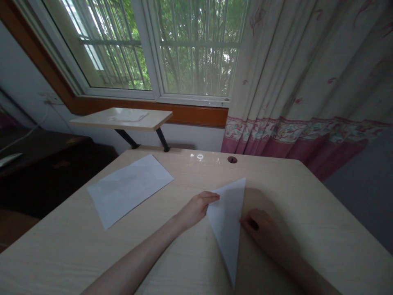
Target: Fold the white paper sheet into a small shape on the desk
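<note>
A white sheet of paper [227, 217], folded into a long triangle, lies on the desk in front of me. One sharp tip points to the far side and another towards me. My left hand [199, 207] is at its left corner, fingertips over the top face and the thumb side at the edge. At the straight right edge, my right hand [260, 227] has its thumb and forefinger pinched together against the paper, the other fingers curled in. The undersides of both hands are hidden.
Left on the pale wooden desk [172, 262] lies a stack of white paper [130, 190]. Behind it, a small raised shelf [156, 119] on black legs bears a white item. A round cable hole [232, 159] sits near the back edge. A curtain [294, 135] hangs behind, right.
</note>
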`<state>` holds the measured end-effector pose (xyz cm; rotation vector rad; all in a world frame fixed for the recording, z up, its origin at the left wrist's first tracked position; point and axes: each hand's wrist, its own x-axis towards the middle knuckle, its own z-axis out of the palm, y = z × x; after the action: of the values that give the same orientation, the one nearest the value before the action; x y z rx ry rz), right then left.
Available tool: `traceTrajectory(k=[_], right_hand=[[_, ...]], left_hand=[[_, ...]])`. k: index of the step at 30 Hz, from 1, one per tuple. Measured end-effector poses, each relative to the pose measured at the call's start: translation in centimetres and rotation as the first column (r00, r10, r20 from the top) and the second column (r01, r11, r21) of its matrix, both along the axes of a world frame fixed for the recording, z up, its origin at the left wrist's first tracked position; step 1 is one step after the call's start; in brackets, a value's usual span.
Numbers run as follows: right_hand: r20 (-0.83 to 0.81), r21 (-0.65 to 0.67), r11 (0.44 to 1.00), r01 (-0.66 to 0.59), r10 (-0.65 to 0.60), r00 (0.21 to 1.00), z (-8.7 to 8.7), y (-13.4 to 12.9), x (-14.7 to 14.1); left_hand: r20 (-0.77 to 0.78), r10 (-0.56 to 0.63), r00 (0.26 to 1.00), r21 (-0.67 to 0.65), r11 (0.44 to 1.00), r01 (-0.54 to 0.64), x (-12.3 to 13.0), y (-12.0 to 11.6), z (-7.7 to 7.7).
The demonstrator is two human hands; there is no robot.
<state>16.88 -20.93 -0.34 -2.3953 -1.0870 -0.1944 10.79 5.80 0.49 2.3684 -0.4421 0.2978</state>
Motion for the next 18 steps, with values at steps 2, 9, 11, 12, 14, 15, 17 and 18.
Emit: traceTrajectory(k=[2, 9, 11, 12, 14, 15, 17, 18], right_hand=[[-0.009, -0.004, 1.0, -0.012, 0.012, 1.0, 0.2, -0.1, -0.1], [-0.041, -0.08, 0.983, -0.163, 0.16, 0.986, 1.2, -0.2, -1.4], [-0.093, -0.096, 0.974, -0.203, 0.194, 0.977, 1.3, -0.2, -2.1], [-0.12, -0.099, 0.969, -0.227, 0.214, 0.969, 1.3, -0.2, -2.5], [-0.166, -0.098, 0.954, -0.282, 0.264, 0.95, 1.4, -0.2, -3.2], [-0.184, -0.094, 0.944, -0.317, 0.296, 0.937, 1.5, -0.1, -3.6], [-0.218, -0.077, 0.917, -0.391, 0.368, 0.904, 1.9, 0.1, -4.4], [-0.237, -0.064, 0.9, -0.431, 0.406, 0.883, 2.1, 0.2, -4.7]], left_hand=[[0.001, 0.0, 1.0, 0.002, 1.0, 0.0, 0.0, 0.0, 0.0], [-0.001, 0.001, 1.0, -0.001, 1.0, -0.001, 0.0, 0.1, 0.0], [-0.002, -0.001, 1.0, -0.002, 1.0, 0.001, 0.1, 0.1, -0.1], [-0.003, -0.002, 1.0, -0.001, 1.0, 0.002, 0.1, 0.1, -0.1], [-0.005, -0.003, 1.0, 0.001, 1.0, 0.004, 0.1, 0.1, -0.1], [-0.007, -0.003, 1.0, 0.003, 1.0, 0.004, 0.1, 0.1, -0.1], [-0.011, -0.002, 1.0, 0.007, 1.0, 0.002, 0.1, 0.1, -0.1], [-0.014, -0.001, 1.0, 0.008, 1.0, 0.001, 0.0, 0.1, -0.1]])
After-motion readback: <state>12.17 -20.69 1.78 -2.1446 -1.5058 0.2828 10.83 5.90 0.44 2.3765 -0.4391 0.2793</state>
